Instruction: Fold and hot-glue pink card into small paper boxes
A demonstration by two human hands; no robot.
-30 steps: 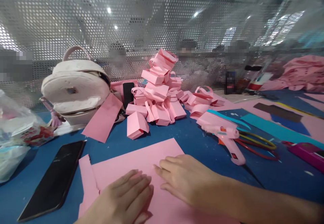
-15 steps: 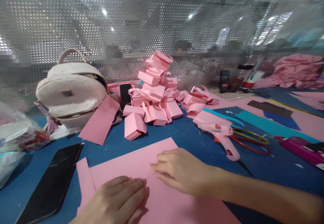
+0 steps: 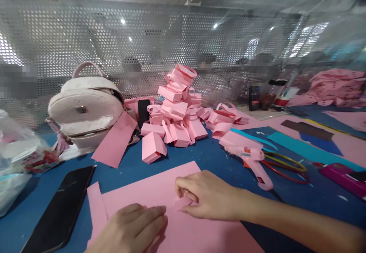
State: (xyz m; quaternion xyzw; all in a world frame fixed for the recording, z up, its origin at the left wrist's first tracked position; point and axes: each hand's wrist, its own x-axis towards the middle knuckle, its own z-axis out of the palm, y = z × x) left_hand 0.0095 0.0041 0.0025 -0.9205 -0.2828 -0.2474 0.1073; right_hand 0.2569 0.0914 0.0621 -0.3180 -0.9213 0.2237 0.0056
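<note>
Your left hand (image 3: 130, 228) lies flat, fingers together, pressing the large pink paper sheet (image 3: 154, 186) on the blue table (image 3: 217, 157). Your right hand (image 3: 208, 196), at its 3 o'clock, pinches a small raised pink flap (image 3: 183, 202).

I see a large flat sheet of pink paper (image 3: 148, 186) lying on the blue desk (image 3: 217, 157), close to the near edge, its long side running from lower left to upper right. Its left end shows a narrow folded flap set off by a crease. Near the middle of the sheet a small tab of the same pink paper is lifted off the surface, pinched between the fingers of my right hand (image 3: 208, 196). My left hand (image 3: 131, 228) lies flat, palm down, on the sheet's near-left part, just beside that raised tab.
</note>
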